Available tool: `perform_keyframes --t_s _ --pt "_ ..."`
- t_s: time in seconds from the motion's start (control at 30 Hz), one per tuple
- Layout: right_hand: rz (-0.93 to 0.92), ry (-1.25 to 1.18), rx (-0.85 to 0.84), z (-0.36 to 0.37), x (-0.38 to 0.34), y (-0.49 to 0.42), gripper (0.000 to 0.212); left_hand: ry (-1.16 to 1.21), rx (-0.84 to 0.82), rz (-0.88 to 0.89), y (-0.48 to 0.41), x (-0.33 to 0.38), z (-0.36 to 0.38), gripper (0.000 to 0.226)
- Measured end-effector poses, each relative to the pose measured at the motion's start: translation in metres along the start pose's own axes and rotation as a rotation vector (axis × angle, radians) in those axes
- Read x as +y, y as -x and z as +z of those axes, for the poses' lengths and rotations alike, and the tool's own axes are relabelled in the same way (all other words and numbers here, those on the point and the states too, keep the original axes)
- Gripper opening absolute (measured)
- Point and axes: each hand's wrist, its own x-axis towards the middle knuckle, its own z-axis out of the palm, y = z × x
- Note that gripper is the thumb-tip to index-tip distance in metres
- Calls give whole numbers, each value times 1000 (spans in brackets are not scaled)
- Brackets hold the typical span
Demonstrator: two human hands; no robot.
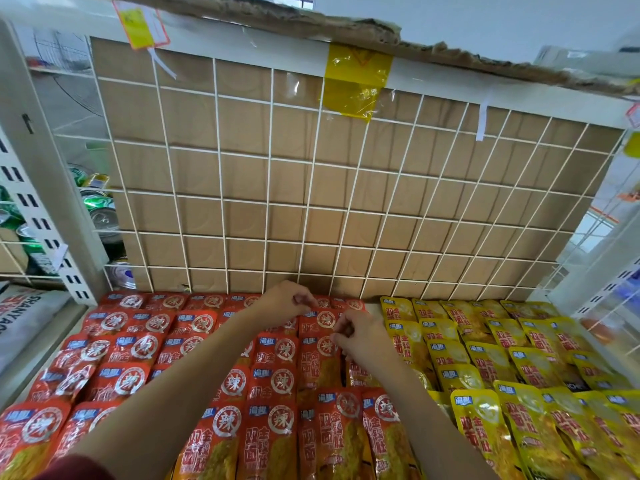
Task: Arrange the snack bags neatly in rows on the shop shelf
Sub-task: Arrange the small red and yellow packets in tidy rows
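Note:
Red snack bags (138, 348) lie in overlapping rows over the left and middle of the shelf; yellow snack bags (519, 368) fill the right part. My left hand (287, 301) reaches to the back row, fingers pinched at the top edge of a red bag (323, 318) near the wire grid. My right hand (360, 336) lies just right of it, fingers curled on the same bag's right edge. Both forearms cross over the front rows and hide some bags.
A white wire grid (311, 188) backed by cardboard closes the rear of the shelf. Drink cans (100, 206) stand behind the left upright. A white sack (24, 317) lies at the left. Wire side panels (609, 271) border the right.

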Motion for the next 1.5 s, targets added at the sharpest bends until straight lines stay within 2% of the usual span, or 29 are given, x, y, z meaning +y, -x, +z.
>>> perform_keyframes --t_s 0.1,0.23,0.3,0.47,0.6,0.7,0.8,0.83,0.87,0.93,1.03,1.07,1.2,1.33,1.5 --pt "-9 3 53 0 1 1 12 -4 17 2 2 1 0 18" --pt "-52 23 187 -8 2 7 18 8 95 27 7 1 -1 19" --pt "-57 58 202 -13 3 13 18 -7 134 71 12 3 -2 19" --pt "-125 113 166 -22 11 35 15 -67 127 139 36 18 -1 15" --pt "-177 226 30 -23 14 58 17 -102 71 176 60 29 4 13" --pt "-189 349 -68 -22 13 71 36 -91 94 199 73 30 8 13" --pt "-171 426 -159 -18 13 76 79 -70 124 204 86 30 12 12" --pt "-176 429 -167 -16 14 77 89 -67 135 201 90 29 14 12" --pt "-179 429 -169 -14 15 77 91 -69 144 197 94 28 15 13" --pt "-169 376 -155 -13 14 78 80 -91 145 191 101 26 18 13" --pt "-169 190 -71 -14 10 82 30 -155 149 201 110 24 21 12" --pt "-168 138 -49 -15 9 83 22 -189 155 206 113 24 22 12" --pt "-45 -90 24 -25 8 87 20 -281 135 213 124 28 31 17" --pt "36 -152 89 -34 24 92 15 -325 82 225 131 33 40 22" --pt "98 -152 130 -41 40 103 20 -456 -25 187 137 39 51 52"
